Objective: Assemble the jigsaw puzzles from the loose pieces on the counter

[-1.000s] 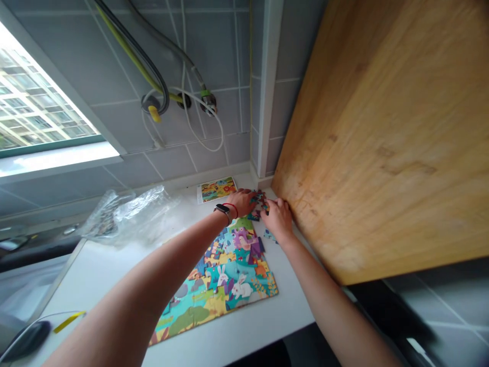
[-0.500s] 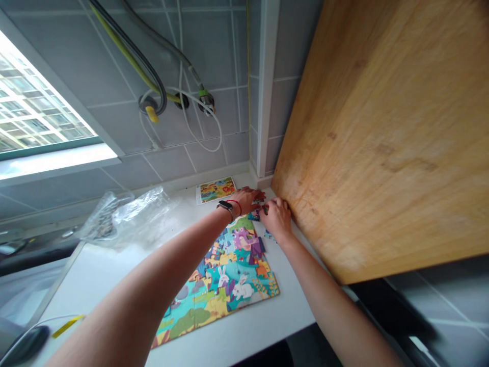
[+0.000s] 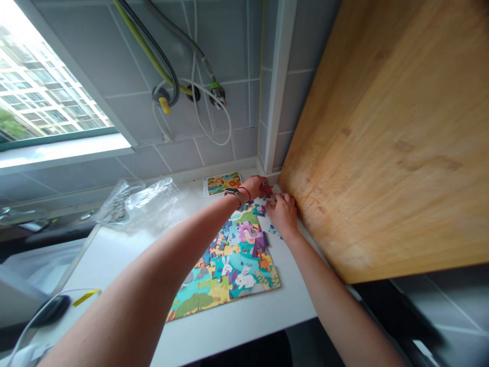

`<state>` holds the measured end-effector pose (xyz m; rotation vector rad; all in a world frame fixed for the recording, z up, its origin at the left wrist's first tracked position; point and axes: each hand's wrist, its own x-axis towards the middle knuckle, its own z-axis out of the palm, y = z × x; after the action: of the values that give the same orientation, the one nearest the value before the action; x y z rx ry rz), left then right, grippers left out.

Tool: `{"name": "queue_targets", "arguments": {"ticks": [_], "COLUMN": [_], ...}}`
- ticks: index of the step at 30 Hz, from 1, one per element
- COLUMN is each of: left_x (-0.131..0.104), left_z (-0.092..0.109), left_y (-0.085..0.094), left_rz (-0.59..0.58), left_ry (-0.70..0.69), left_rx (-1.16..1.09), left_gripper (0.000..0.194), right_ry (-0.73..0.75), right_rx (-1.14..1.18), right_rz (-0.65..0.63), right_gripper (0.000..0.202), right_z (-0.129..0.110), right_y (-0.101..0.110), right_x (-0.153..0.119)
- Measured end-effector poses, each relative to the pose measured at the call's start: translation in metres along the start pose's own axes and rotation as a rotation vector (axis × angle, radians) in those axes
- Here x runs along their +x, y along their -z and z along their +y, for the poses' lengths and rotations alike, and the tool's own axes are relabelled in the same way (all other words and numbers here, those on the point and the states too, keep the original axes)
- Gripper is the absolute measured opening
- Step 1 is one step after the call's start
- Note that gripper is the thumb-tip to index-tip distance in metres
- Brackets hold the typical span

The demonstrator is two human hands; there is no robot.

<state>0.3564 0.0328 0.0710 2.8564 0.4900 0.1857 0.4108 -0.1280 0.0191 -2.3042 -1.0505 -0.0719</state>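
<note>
My left hand (image 3: 255, 187), with a dark watch and a red cord at the wrist, reaches to the far corner of the table. Its fingers curl down among loose puzzle pieces; what lies under the fingertips is blurred. Close beside it, my right hand (image 3: 283, 210) pinches a small greyish puzzle piece (image 3: 270, 199) between thumb and fingers. Nearer to me lies a partly joined jigsaw puzzle (image 3: 229, 270) showing rabbits and other animals. One loose piece (image 3: 259, 209) sits at its far edge, and another (image 3: 274, 231) lies by my right wrist. My left forearm hides the puzzle's left part.
A printed picture card (image 3: 223, 182) lies against the back wall. Crumpled clear plastic (image 3: 145, 201) covers the table's back left. A wooden panel (image 3: 374, 153) closes in the right side. Hoses and a white cable (image 3: 229, 127) hang on the tiled wall. A dark mouse-like object (image 3: 53, 311) is at lower left.
The camera view has shifted slightly, so the scene sits further right. My left fingers have curled in more, and the hands have drawn a little apart, showing a loose piece between them and the puzzle.
</note>
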Motion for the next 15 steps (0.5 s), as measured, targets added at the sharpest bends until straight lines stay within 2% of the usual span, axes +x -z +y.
{"name": "queue_targets", "arguments": {"ticks": [4,6,8,10,12,15], "left_x": [-0.019,-0.044,-0.078,-0.116,-0.152,-0.192], "left_z": [-0.014,-0.024,-0.032,-0.036,-0.037,-0.033], "left_y": [0.025,0.036,0.041,0.04,0.031,0.016], "left_rz": [-0.043,-0.002,0.052,0.1,0.141,0.199], "left_ry": [0.072,0.114,0.159,0.212,0.271,0.355], "left_rx": [-0.212,-0.324,-0.449,-0.592,-0.749,-0.943], "left_gripper": [0.037,0.03,0.022,0.021,0.022,0.039], "right_ry": [0.07,0.106,0.209,0.393,0.544,0.51], "right_rx": [0.08,0.142,0.262,0.456,0.669,0.867], "right_rz": [0.07,0.088,0.083,-0.016,-0.214,-0.466], "right_gripper": [0.034,0.035,0.034,0.035,0.039,0.051], "right_z": [0.006,0.005,-0.002,-0.015,-0.033,-0.058], "right_y": [-0.005,-0.005,-0.001,0.003,0.004,-0.002], "right_x": [0.004,0.005,0.003,-0.005,-0.02,-0.047]}}
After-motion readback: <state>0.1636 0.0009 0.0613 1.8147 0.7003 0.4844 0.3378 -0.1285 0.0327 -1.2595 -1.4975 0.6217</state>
